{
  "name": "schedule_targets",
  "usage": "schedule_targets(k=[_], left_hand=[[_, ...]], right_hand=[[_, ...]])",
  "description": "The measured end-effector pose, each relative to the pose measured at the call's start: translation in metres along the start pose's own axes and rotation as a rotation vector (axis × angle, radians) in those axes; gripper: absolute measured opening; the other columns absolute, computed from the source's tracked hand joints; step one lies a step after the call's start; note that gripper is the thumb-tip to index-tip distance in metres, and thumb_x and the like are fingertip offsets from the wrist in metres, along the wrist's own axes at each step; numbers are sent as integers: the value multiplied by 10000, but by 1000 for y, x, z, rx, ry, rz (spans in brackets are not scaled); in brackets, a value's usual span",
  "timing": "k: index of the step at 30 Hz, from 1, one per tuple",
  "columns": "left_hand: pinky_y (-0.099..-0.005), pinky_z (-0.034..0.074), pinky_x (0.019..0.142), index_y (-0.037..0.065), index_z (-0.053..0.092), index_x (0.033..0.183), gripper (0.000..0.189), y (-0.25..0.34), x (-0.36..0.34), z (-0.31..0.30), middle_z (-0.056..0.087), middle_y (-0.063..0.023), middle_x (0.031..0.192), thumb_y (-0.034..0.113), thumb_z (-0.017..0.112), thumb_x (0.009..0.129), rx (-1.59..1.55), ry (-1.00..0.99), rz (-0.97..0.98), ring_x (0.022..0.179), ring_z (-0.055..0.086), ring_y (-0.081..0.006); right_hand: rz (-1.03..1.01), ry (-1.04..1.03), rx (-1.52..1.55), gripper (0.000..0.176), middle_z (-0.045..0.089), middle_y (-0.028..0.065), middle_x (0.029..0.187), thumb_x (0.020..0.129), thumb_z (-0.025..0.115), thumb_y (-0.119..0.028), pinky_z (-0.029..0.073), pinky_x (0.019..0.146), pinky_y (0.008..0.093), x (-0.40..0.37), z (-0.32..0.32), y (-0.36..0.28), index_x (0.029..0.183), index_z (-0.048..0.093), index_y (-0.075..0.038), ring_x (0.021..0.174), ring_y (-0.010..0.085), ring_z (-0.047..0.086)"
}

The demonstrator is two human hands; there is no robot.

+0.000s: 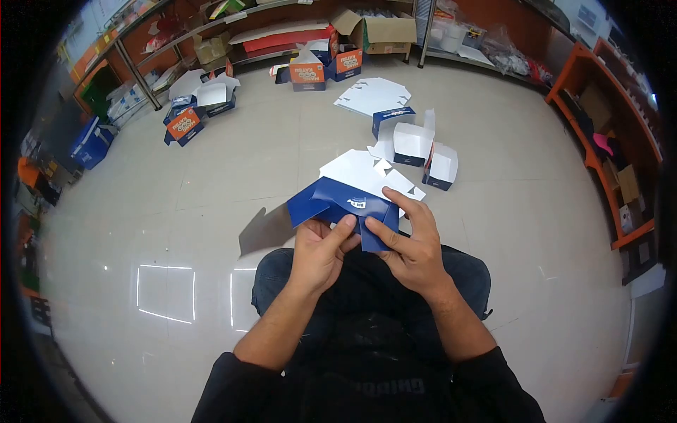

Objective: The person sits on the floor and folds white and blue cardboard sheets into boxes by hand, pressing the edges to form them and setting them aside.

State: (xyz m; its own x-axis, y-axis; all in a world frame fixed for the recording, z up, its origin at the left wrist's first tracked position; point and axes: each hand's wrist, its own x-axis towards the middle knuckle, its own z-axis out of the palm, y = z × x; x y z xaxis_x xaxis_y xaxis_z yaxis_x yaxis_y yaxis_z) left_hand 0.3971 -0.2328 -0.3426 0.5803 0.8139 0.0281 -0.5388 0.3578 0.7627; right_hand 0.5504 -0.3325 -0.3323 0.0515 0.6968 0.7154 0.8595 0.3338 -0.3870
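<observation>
A pale, glossy tiled floor (176,211) fills most of the frame, with window light reflected at lower left. Just above centre a small cluster of open blue-and-white boxes (412,141) stands on it. A stack of flat white blanks (372,95) lies just beyond them. At upper left sits a group of orange-and-blue boxes (185,125), some with white flaps raised, and a plain blue box (88,141) stands near the left edge. More orange-and-blue boxes (308,72) stand at top centre beside a brown cardboard box (384,32), all close against the foot of the shelving (211,25).
</observation>
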Motion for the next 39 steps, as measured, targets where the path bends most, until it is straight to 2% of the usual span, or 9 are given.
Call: schedule_targets(k=[6,14,21,23,28,30,32,35,39], left_hand=[[-278,626,782,44,542,1252,335,3,-3,-1,637,-78,1157,38,666,940,-46,-2,-29,1005,676,-163],[-273,629,766,46,534,1269,341,-4,-7,-2,632,-86,1163,27,649,948,-15,11,-13,1001,676,-175],[-311,623,798,72,498,1301,327,-15,-14,1,606,-96,1219,71,587,986,-128,-18,-52,1064,655,-190],[-310,612,813,72,513,1301,313,-18,-13,-2,608,-84,1222,86,583,996,-131,-15,-51,1076,649,-182],[-309,589,824,56,515,1307,305,-21,-11,0,598,-78,1240,102,568,1010,-155,-27,-17,1090,634,-156],[-310,585,799,42,496,1319,322,-23,-9,-11,578,-89,1269,94,563,1009,192,-17,114,1051,637,-130],[-285,568,759,15,524,1279,284,-12,-16,-18,621,-76,1185,90,564,1008,247,-38,51,971,646,-102],[-228,508,710,-12,591,1163,195,-3,-29,-23,658,-15,912,84,576,994,676,-301,-161,822,620,-68],[-235,490,692,-12,592,1160,206,-10,-39,-30,635,-21,927,104,571,991,649,-494,-337,801,578,-51]], right_hand=[[39,-163,47,486,522,153,1420,783,787,-185,434,1002,446,4,-3,-4,1257,701,-247,1213,353,524],[77,-4,202,416,541,150,1433,746,814,-117,454,996,409,-2,-3,-8,1150,762,-201,1196,336,517],[137,26,186,453,549,143,1426,737,818,-101,462,959,382,-5,9,-7,1181,747,-153,1149,318,528],[287,61,239,521,596,140,1331,739,822,-116,471,920,377,-2,10,-14,1246,701,-106,1128,297,537],[313,73,202,530,619,120,1183,773,812,-140,483,876,367,-1,16,-26,1275,662,-66,1089,281,554],[325,20,240,495,617,119,1154,803,796,-141,489,868,365,-2,13,-24,1272,660,-60,1062,274,571],[401,-37,447,399,612,128,1159,869,748,-139,503,838,343,-8,1,-10,1248,664,-48,989,249,610],[432,-41,478,308,631,134,1145,920,676,-78,514,821,315,-4,-12,-8,1225,664,-40,967,237,640],[363,-293,392,304,650,133,1170,921,653,-81,513,875,332,-6,-17,0,1222,661,-44,1016,287,649]])
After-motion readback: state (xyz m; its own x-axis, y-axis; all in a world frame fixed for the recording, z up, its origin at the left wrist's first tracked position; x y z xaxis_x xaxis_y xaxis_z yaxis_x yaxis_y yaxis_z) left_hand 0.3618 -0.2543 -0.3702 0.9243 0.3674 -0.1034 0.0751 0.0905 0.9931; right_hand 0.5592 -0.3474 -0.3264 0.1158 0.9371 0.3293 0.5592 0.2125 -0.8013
